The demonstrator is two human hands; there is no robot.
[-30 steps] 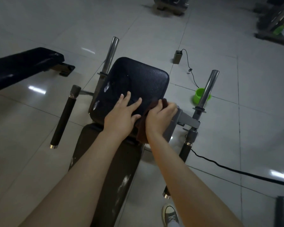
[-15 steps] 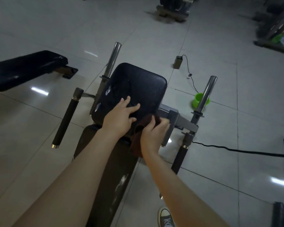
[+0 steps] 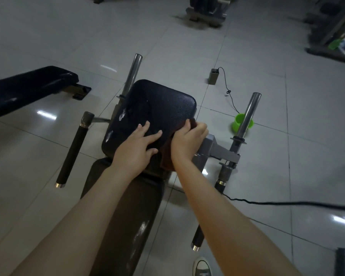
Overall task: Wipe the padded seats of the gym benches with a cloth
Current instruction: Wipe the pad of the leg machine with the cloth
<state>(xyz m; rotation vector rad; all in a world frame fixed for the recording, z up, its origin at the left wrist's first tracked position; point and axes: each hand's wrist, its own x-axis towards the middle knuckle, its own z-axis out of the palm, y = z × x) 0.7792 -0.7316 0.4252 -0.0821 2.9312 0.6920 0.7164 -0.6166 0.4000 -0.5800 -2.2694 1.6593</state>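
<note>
Head view shows my right hand curled tight on the brown cloth at the 4 o'clock edge of the seat. My left hand lies flat, fingers apart. White marks at 9 o'clock, maybe smears, need wiping.

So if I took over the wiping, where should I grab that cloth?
Take the cloth by its bunched top, where the right hand holds it at the right edge of the pad. Come down from above with your fingers curled over it. The lower flap hangs loose off the pad's side, so gripping there would likely let it drag rather than press flat.
</note>
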